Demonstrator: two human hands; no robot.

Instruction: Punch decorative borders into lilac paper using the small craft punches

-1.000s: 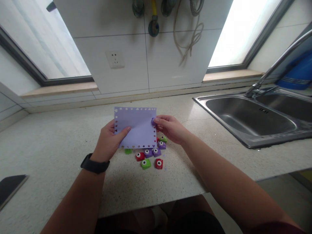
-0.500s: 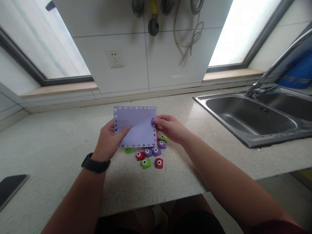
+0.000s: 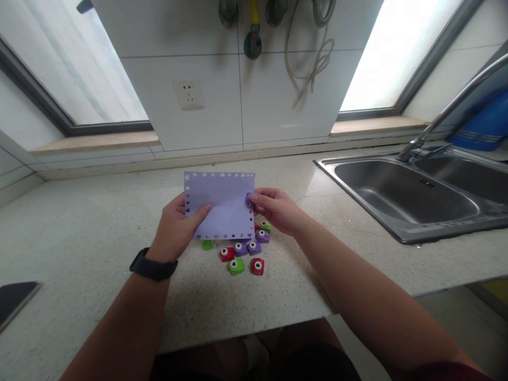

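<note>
At the far left of the speckled pale stone tabletop [image 3: 95, 227] lies a dark flat object with a light edge [image 3: 18, 299], cut off by the frame. Next comes the left hand [image 3: 174, 230], a black band with a smooth dark face [image 3: 153, 264] on its wrist. Its grip is closed on a sheet of pale purple paper [image 3: 222, 198], thumb flat across the front and fingers mostly out of sight behind. The sheet is tilted up toward the wearer and seems raised off the tabletop.

Small cut-outs line the paper's border. The left edge carries several in its upper part, its lower part being covered by the hand; the top edge has a full row, and the bottom edge is lined too as far as it shows. Its middle is plain. Below and just beside the sheet, small red, green and purple plastic punches [image 3: 236, 265] lie loosely grouped, some partly hidden by it.

At the sheet's right edge, the right hand [image 3: 278, 209] has its grip pinched closed around a small purple plastic punch [image 3: 248, 199], set over that edge; whether it is pressed down I cannot tell. Holes run up the edge beneath it, so the border looks nearly complete: only the short stretch from the punch to the upper right corner appears unpunched. Farther right sits a stainless steel double sink [image 3: 397, 185].
</note>
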